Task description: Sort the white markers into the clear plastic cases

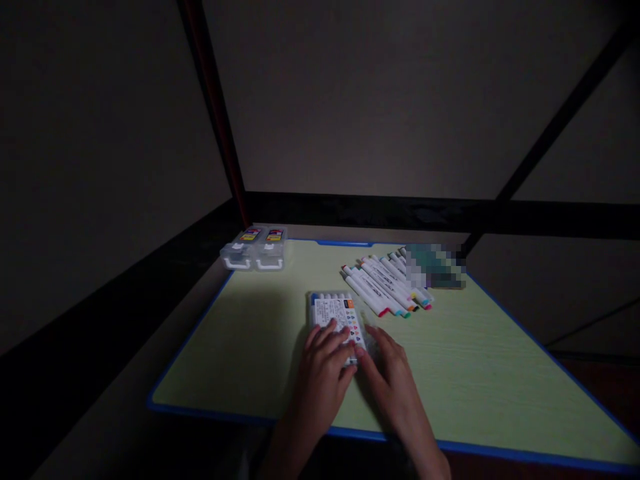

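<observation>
A clear plastic marker case [333,307] with a printed label lies on the table in front of me, white markers showing through its far end. My left hand [325,367] rests over the near part of the case, its fingers spread across the label. At the case's right side, my right hand [393,370] has its thumb on the edge and its fingers around a transparent part there. What lies beneath both palms is hidden. Beyond the case, several loose white markers [383,283] with coloured ends lie in a slanted row.
Two clear plastic boxes [270,257] with white handles stand at the table's far left corner. A blurred greenish object [440,267] lies at the far right, beside the markers. The pale green table [240,353] has a blue rim, and walls rise behind and to the left.
</observation>
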Demonstrator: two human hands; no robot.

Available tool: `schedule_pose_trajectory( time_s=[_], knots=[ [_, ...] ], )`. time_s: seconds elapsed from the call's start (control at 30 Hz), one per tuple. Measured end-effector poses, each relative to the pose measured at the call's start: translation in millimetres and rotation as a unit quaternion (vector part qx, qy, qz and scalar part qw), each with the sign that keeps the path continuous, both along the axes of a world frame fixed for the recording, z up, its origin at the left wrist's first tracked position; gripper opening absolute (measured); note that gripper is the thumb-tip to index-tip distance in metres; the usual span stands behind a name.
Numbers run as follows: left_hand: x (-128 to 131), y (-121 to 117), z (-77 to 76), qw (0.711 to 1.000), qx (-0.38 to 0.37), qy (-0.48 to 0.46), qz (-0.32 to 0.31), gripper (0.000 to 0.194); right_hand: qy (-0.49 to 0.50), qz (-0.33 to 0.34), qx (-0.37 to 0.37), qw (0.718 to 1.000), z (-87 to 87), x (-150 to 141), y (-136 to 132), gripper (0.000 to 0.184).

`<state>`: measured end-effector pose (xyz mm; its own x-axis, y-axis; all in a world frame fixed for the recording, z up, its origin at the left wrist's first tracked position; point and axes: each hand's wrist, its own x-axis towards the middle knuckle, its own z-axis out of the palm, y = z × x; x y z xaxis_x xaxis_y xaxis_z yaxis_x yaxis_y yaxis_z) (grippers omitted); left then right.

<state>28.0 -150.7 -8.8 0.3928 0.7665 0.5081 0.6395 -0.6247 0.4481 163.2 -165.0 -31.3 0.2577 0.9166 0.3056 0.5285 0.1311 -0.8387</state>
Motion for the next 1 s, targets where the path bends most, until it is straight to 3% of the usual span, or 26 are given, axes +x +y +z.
schedule_pose_trajectory(
  time_s=[0.1,0.23,0.37,0.5,0.73,1.0],
  knots=[
    [-0.5,-0.1,2.2,1.000,-0.004,0.010,-0.004,0.031,0.101,0.010,-0.021,0.995,7.0,-2.7,0.8,0.048],
    [0.2,-0.8,4.5,0.999,0.003,0.038,0.005,0.032,0.250,0.027,-0.035,0.967,19.0,-2.7,-0.3,0.050],
    [5.3,-3.5,2.9,0.994,0.021,0.098,0.031,0.035,0.338,-0.010,-0.033,0.941,25.7,-1.3,-4.4,0.050],
    [14.9,-7.9,0.9,0.983,0.056,0.158,0.070,0.046,0.371,-0.046,-0.054,0.926,27.5,-0.9,-9.0,0.053],
    [26.1,-15.4,4.7,0.967,0.084,0.202,0.129,0.054,0.437,-0.050,-0.044,0.897,26.6,-6.9,-16.0,0.051],
    [21.8,-17.9,3.3,0.973,0.057,0.185,0.126,0.054,0.379,-0.045,-0.035,0.924,23.1,-6.5,-21.7,0.046]
  ],
)
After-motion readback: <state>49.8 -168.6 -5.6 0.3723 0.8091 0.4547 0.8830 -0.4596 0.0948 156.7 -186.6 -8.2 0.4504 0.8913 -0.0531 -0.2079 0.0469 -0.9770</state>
